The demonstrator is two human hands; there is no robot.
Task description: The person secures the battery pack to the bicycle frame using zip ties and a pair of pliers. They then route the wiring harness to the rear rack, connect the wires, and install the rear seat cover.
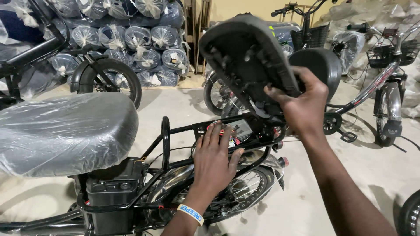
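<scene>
Rear seat pad (pixel 249 57) | black, ribbed plastic underside | right hand (pixel 302 107) gripping

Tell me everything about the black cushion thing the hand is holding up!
The black seat pad is tipped up on edge, its underside facing the camera. That underside looks like hard black plastic with ribs and small bumps, and a padded rim runs round it. The right hand has its grip on the lower edge, holding it above the rear rack of the bicycle. The left hand rests on that rack and does not touch the pad.
</scene>
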